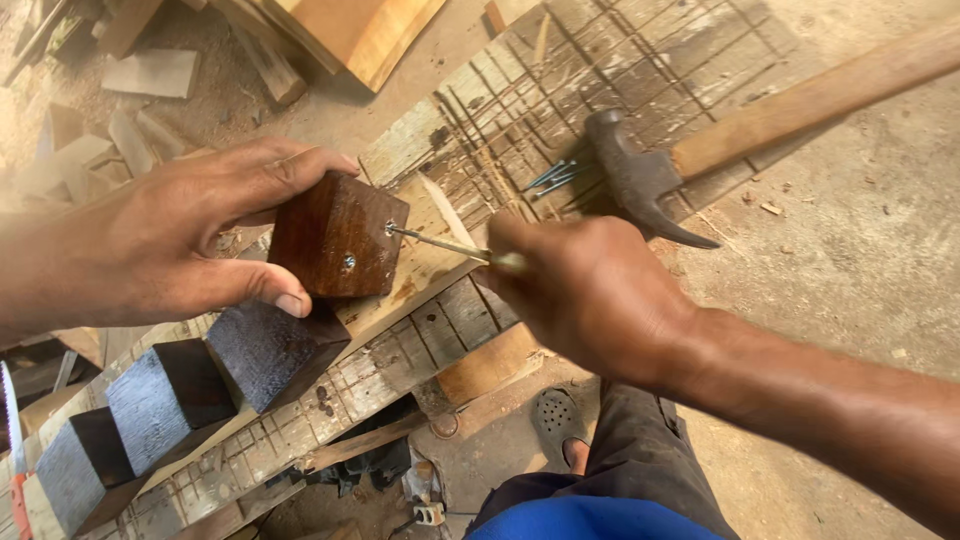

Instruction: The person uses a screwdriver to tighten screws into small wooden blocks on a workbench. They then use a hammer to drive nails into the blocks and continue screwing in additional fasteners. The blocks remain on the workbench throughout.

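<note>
Here the left hand (170, 240) gripped one dark wooden block (338, 237) on the scratched plank surface (560, 95), while the right hand (590, 295) pinched a long nail (440, 243) at its face. If the block turned, the nail might slip aside. Three more blocks (170, 400) lay in a row; one claw hammer (640, 180) rested near several loose nails (552, 177).

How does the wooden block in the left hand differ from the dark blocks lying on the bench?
The held block is reddish brown; the three bench blocks are near black. The held block is gripped by the left hand and tilted, with a nail at its face and another driven in; the bench blocks lie in a row, no nails showing. All are similar chunky wooden blocks.
</note>
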The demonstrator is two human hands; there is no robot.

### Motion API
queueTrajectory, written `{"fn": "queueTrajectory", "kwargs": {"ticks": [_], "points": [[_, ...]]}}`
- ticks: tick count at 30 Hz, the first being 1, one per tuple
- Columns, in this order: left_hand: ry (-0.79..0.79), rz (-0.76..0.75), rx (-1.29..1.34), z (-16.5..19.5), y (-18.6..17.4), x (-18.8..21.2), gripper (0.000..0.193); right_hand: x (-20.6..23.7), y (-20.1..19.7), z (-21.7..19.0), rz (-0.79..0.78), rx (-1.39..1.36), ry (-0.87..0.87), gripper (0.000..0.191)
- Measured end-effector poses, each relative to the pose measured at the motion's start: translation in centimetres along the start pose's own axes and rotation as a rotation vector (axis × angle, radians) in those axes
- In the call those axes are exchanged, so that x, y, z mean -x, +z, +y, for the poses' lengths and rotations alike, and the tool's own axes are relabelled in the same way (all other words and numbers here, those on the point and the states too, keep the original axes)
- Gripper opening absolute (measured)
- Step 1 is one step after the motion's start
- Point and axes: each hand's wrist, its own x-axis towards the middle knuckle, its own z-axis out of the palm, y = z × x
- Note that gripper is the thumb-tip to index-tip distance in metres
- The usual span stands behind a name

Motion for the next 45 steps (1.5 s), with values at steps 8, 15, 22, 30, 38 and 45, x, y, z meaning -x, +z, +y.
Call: {"fn": "queueTrajectory", "kwargs": {"ticks": [8, 15, 22, 30, 38, 45], "points": [[-0.041, -0.028, -0.057, 0.0, -0.6, -0.3, 0.105, 0.2, -0.1, 0.7, -0.107, -0.523, 0.147, 0.019], [-0.037, -0.027, -0.045, -0.9, -0.6, -0.4, 0.105, 0.5, 1.9, 0.9, 0.127, 0.294, -0.18, 0.024], [-0.024, 0.0, 0.027, -1.3, -0.3, -0.2, 0.101, -1.2, -0.3, 0.1, -0.061, -0.751, 0.343, 0.022], [-0.191, -0.072, 0.088, -0.3, -0.5, -0.6, 0.105, 1.6, 1.9, 0.2, 0.079, 0.101, -0.073, 0.016], [-0.058, -0.053, 0.018, -2.0, 0.4, 0.3, 0.1, -1.2, 1.8, 3.4, -0.278, -1.274, 0.524, 0.025], [-0.026, -0.113, -0.219, 1.7, -2.6, -0.8, 0.102, 2.0, -0.3, -1.3, -0.077, -0.49, 0.215, 0.03]]}}
